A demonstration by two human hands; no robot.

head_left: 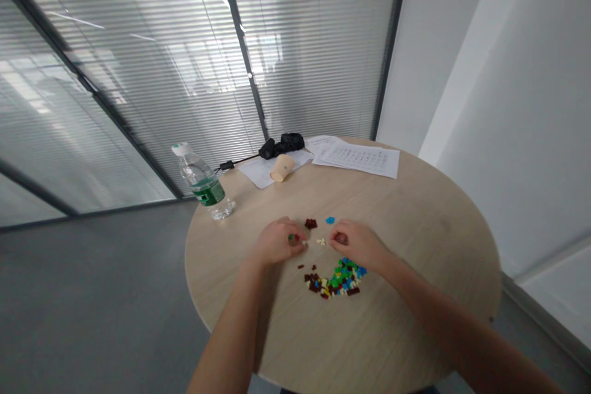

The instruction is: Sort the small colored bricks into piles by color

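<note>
On the round table, my left hand [279,241] is curled, thumb and fingers close together. Small green bricks [292,238] show inside its curve, and a pale speck lies at its fingertips. My right hand [356,241] is closed too, its fingertips pinched; what it holds, if anything, is too small to make out. Between the hands is a small group of cream bricks [321,241]. Beyond them lie a dark brown cluster [311,223] and a blue cluster [330,220]. Nearer to me spreads a mixed pile of toy bricks [340,277], with two loose brown pieces at its left.
A water bottle [207,188] with a green label stands at the table's left edge. A paper cup [282,168] lies on its side on a sheet at the back, near a black bundled item [282,144]. Printed sheets [357,157] lie at the back right.
</note>
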